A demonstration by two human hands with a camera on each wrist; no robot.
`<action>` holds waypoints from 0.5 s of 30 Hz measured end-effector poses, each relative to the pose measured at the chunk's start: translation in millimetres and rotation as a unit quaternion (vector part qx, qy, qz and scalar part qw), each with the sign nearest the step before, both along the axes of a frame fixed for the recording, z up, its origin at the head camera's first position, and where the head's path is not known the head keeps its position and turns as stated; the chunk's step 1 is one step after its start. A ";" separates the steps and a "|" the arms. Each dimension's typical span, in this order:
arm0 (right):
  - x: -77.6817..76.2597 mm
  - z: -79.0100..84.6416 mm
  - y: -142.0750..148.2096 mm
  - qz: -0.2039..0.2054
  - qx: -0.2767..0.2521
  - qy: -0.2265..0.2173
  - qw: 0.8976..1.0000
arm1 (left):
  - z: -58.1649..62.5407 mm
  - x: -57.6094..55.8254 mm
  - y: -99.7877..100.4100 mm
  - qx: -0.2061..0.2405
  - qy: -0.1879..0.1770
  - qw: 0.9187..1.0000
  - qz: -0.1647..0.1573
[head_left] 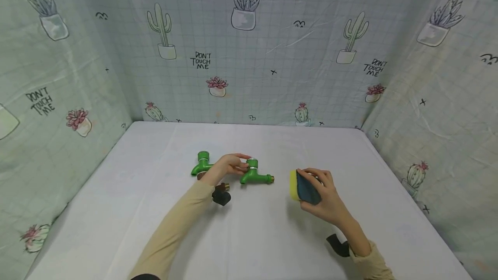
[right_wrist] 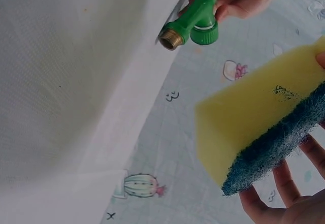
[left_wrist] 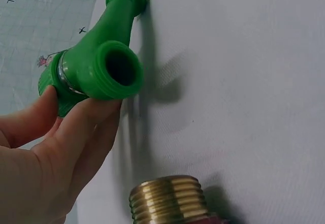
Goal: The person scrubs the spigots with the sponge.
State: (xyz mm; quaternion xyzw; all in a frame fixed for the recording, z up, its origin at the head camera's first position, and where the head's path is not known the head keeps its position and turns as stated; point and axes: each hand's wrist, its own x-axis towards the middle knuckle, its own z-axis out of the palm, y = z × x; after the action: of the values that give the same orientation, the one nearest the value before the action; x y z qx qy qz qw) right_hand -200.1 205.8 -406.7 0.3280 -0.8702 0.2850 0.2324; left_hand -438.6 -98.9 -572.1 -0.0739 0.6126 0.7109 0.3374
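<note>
My left hand (head_left: 229, 165) holds a green tap (head_left: 254, 177) by its ribbed knob, thumb on one side and fingers on the other. In the left wrist view the tap's open spout (left_wrist: 122, 69) faces the camera; its brass threaded end (right_wrist: 171, 39) shows in the right wrist view. I cannot tell whether the tap touches the table. To the right, my right hand (head_left: 324, 195) grips a sponge (right_wrist: 254, 102), yellow with a dark green scouring side, above the table. The sponge and tap are apart.
Left of my left wrist lies another green tap (head_left: 202, 163). A reddish fitting with a brass thread (left_wrist: 167, 198) is partly hidden behind that wrist. Both sit on the white table (head_left: 249, 237), with printed curtains (head_left: 272, 46) around its back and sides.
</note>
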 end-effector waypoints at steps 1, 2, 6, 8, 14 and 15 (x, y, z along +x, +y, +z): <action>-0.2 0.0 -0.4 0.000 0.001 0.001 1.000 | -3.1 -3.1 -1.9 -0.002 -0.002 1.000 0.000; -0.6 -0.2 -0.6 0.000 0.001 0.001 1.000 | -18.4 -16.6 -6.0 0.017 -0.010 1.000 -0.005; -2.4 -1.3 -0.8 0.000 0.005 0.002 1.000 | -33.0 -25.2 -9.0 0.031 -0.005 0.999 0.008; -3.2 -1.8 -0.9 0.001 0.008 0.003 1.000 | -23.7 -15.5 -5.4 0.016 0.009 0.999 0.033; -3.2 -1.9 -1.1 -0.001 0.013 -0.006 1.000 | 26.2 20.9 1.5 -0.021 0.036 0.995 0.088; -3.1 -1.8 -1.1 -0.001 0.012 -0.007 1.000 | 31.9 23.7 0.5 -0.014 0.032 0.996 0.087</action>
State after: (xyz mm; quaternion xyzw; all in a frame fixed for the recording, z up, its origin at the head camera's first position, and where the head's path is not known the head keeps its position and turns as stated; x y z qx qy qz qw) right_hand -203.2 204.7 -408.5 0.3279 -0.8755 0.2765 0.2226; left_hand -414.9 -98.4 -540.2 -0.1089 0.6241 0.7311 0.2532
